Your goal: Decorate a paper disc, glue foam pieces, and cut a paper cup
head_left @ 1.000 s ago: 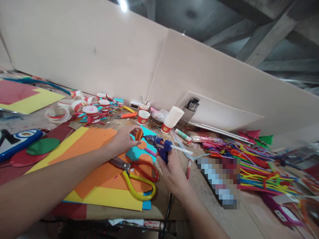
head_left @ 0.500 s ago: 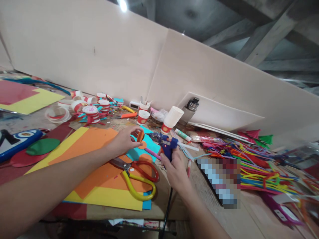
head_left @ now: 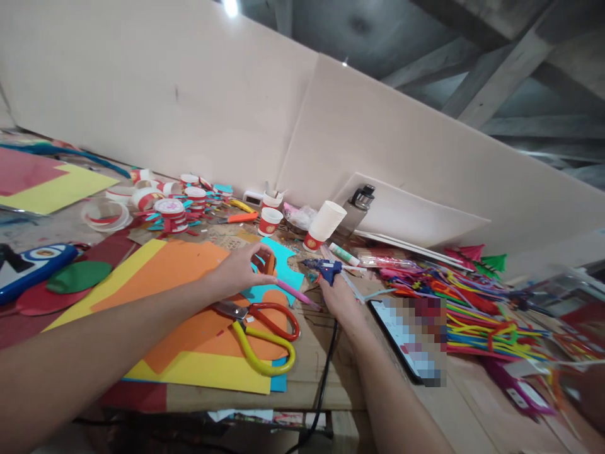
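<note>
My left hand (head_left: 243, 268) is closed, pinching a small curled piece of orange paper (head_left: 269, 265) between thumb and fingers. To its right, my right hand (head_left: 341, 297) grips a blue glue gun (head_left: 329, 270), whose nozzle points left, apart from the paper. A pink pen (head_left: 293, 291) lies between the two hands. Scissors (head_left: 258, 334) with one red and one yellow handle rest on the orange sheets (head_left: 165, 302). Turquoise paper (head_left: 288, 258) with cut edges lies behind my left hand.
Paper cups (head_left: 270, 221) and a bottle (head_left: 357, 211) stand at the back. Decorated cup pieces (head_left: 171, 214) crowd the back left. A phone (head_left: 397, 343) and many pipe cleaners (head_left: 491, 328) lie to the right. A black cord (head_left: 325, 372) runs off the front edge.
My right hand has drawn the glue gun away from the orange paper, to the right and lower. My left hand still pinches the piece in nearly the same place.
</note>
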`<state>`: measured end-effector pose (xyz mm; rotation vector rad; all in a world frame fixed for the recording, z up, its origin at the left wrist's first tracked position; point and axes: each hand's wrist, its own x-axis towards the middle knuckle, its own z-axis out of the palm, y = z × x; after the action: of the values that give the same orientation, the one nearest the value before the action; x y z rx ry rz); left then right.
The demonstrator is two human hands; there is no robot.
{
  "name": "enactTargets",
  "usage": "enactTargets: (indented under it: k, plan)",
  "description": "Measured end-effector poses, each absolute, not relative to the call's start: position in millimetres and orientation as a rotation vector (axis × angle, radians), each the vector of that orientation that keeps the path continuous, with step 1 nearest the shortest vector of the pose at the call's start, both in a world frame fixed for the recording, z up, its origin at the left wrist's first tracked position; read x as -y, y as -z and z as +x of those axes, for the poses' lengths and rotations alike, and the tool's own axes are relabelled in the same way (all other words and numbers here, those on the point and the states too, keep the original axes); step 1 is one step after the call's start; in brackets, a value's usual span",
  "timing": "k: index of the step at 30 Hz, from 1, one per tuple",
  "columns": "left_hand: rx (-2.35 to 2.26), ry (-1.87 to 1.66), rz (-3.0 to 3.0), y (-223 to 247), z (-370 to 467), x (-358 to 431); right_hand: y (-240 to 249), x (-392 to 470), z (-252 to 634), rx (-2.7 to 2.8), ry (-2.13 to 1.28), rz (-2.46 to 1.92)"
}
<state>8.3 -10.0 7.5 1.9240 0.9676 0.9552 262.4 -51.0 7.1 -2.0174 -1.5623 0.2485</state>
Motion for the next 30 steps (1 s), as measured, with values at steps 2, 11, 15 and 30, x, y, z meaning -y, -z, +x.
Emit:
enactTargets:
  k: [2,11,15,30]
  plan:
    - [-0.975,-0.942,1.921,-7.5,8.3,10.6,-7.0,51.1,262.0,1.626,-0.133,-2.081]
    - [-0.927,-0.994,1.988,-15.5,9.4,16.2,-13.0,57.7,263.0,1.67,0.158,-2.313]
    - [-0.941,-1.042,2.015,-18.4,10.6,19.9,-19.3,66.5,244.7,1.709,0.224,-1.937]
    - [-0.862,-0.986,2.175,-14.5,23.6,40.9,-23.0,93.0,179.9,1.943,-0.179,-1.608]
